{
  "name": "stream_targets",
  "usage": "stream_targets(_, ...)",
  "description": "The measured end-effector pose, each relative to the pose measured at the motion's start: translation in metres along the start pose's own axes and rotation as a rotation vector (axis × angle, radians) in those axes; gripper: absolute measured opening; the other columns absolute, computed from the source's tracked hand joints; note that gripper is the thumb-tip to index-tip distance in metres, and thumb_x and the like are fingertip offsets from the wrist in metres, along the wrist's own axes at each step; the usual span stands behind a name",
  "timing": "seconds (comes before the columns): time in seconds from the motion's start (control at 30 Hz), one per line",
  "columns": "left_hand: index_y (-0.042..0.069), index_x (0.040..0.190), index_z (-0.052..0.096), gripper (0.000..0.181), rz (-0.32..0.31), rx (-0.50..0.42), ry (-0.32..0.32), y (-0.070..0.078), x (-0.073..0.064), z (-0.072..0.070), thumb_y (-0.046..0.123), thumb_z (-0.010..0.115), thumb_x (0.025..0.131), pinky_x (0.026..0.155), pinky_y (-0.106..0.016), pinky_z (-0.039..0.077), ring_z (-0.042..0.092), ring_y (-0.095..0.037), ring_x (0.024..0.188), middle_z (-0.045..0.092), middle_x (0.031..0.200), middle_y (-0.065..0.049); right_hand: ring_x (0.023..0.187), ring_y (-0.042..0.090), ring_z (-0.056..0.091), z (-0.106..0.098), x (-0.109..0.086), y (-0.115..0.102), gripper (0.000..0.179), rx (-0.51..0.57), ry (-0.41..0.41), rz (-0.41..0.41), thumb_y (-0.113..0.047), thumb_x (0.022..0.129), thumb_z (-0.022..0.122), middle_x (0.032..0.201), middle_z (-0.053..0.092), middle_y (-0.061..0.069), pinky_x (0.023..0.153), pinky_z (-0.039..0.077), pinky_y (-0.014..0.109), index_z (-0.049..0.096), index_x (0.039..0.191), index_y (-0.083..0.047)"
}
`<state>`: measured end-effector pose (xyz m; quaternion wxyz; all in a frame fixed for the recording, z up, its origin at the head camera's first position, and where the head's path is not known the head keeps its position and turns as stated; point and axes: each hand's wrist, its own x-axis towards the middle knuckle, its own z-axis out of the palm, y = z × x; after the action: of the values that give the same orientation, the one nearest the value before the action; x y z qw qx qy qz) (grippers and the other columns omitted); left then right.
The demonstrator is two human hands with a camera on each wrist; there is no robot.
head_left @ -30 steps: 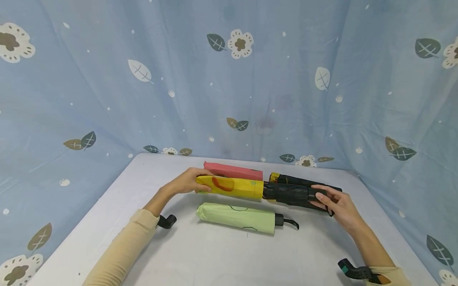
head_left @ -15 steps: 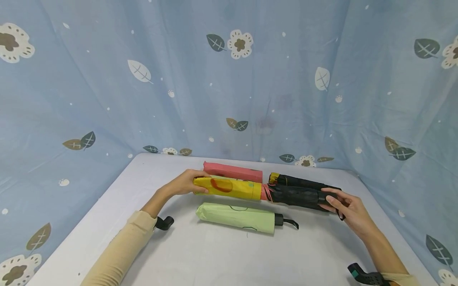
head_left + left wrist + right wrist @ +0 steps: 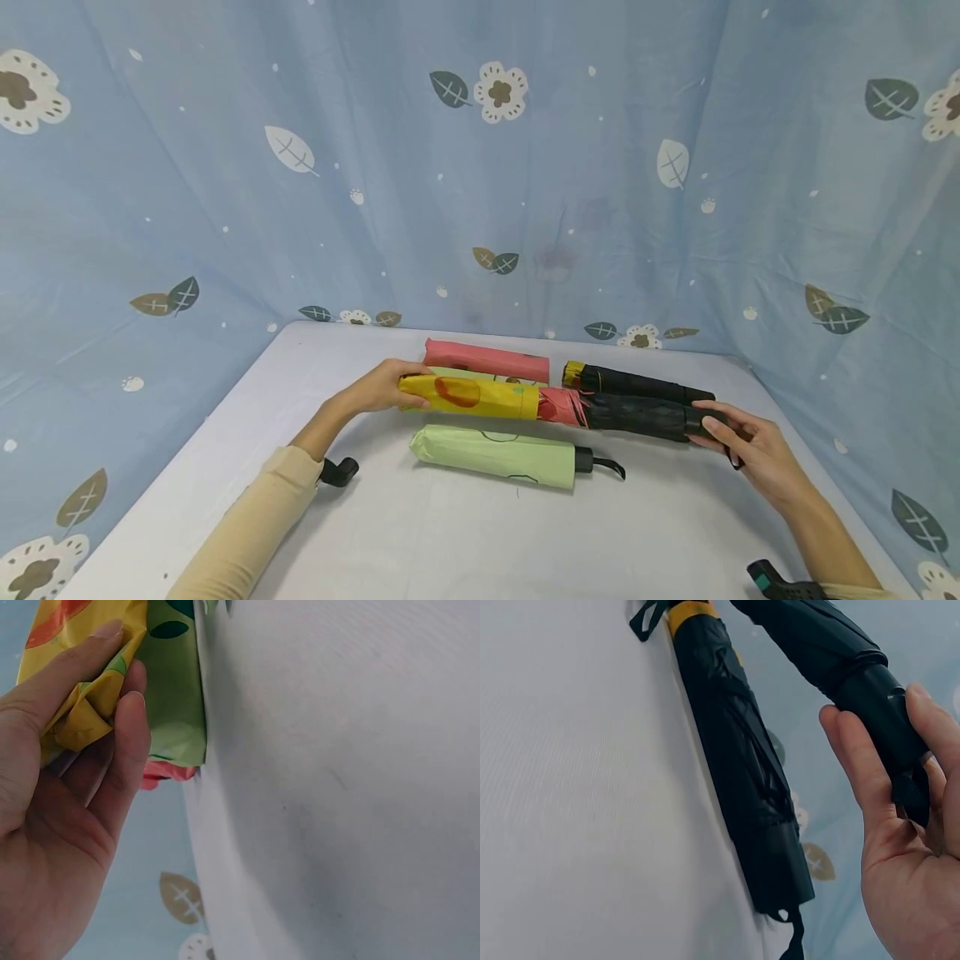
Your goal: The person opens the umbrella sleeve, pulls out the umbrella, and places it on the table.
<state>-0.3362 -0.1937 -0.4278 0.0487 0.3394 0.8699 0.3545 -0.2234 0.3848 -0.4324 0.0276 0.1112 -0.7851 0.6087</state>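
- Nearest on the white tabletop [image 3: 480, 542] lies a light green umbrella [image 3: 491, 457], around the middle, its strapped handle towards the right edge.
- Beyond it, on the right, the right hand [image 3: 757, 450] grasps the black handle [image 3: 703, 423] of a folded umbrella [image 3: 637, 414], thumb against fingers.
- That umbrella's long axis runs almost parallel to the far edge; the handle points to the right edge and slightly nearer. Its reddish folds [image 3: 558, 407] run into the mouth of a yellow sleeve [image 3: 476, 397], in line with it.
- The left hand [image 3: 381, 387] pinches the sleeve's crumpled left end.
- The step in hand is probably drawing umbrella and sleeve apart; the next move seems to call for a steady pull rightwards along that axis, with the left hand anchoring.
- Just behind, partly hidden, are a green cover [image 3: 487, 375] and a red cover [image 3: 487, 360]; to their right, a black umbrella [image 3: 637, 383] lies towards the far right corner.
- Past the far edge hangs a blue curtain [image 3: 390, 208].
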Motion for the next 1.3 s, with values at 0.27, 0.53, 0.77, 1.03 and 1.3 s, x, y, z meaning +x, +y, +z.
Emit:
stream_targets(0.27,0.021,0.114,0.069,0.038,0.006,0.012,0.012,-0.002,0.001,-0.002,0.027,0.083,0.079,0.067,-0.024,0.049,0.055,-0.013,0.076,0.068,0.095,0.004,0.098,0.011,0.073,-0.011,-0.008,0.003,0.041,0.041,-0.039,-0.007,-0.009,0.103,0.048,0.105,0.064,-0.016,0.055,0.038,0.037,0.046,0.141,0.007)
stream_targets(0.53,0.016,0.117,0.069,0.044,0.002,0.049,-0.003,-0.001,0.000,0.001,0.033,0.083,0.079,0.066,-0.022,0.046,0.053,-0.012,0.075,0.068,0.095,0.003,0.102,0.009,0.071,-0.017,-0.017,0.016,0.042,0.076,-0.051,-0.008,-0.006,0.102,0.048,0.125,0.061,-0.016,0.078,0.058,0.026,0.044,0.140,0.010)
stream_targets(0.77,0.017,0.118,0.069,0.047,0.029,0.131,0.015,0.005,-0.001,0.003,0.040,0.081,0.079,0.065,-0.022,0.045,0.052,-0.010,0.074,0.068,0.096,0.005,0.098,0.009,0.072,-0.020,-0.021,0.025,0.042,-0.081,-0.028,0.034,-0.014,0.102,0.051,0.125,0.052,-0.028,0.057,0.052,0.030,0.048,0.140,0.004)
stream_targets(1.03,0.017,0.116,0.070,0.044,0.039,0.196,0.036,0.009,-0.004,0.004,0.040,0.080,0.081,0.067,-0.022,0.046,0.054,-0.007,0.075,0.070,0.102,0.005,0.093,0.011,0.073,-0.021,-0.020,0.028,0.051,-0.280,-0.009,0.126,-0.032,0.100,0.056,0.107,0.060,-0.023,0.070,0.058,0.026,0.051,0.139,0.001)
stream_targets(1.3,0.015,0.115,0.071,0.039,0.107,0.216,0.102,0.014,-0.007,0.001,0.033,0.081,0.081,0.079,-0.027,0.054,0.065,-0.009,0.092,0.073,0.109,0.003,0.085,0.019,0.075,-0.019,-0.022,0.031,0.059,-0.345,-0.003,0.188,-0.035,0.097,0.061,0.127,0.054,0.028,0.074,0.059,0.029,0.048,0.139,0.005)
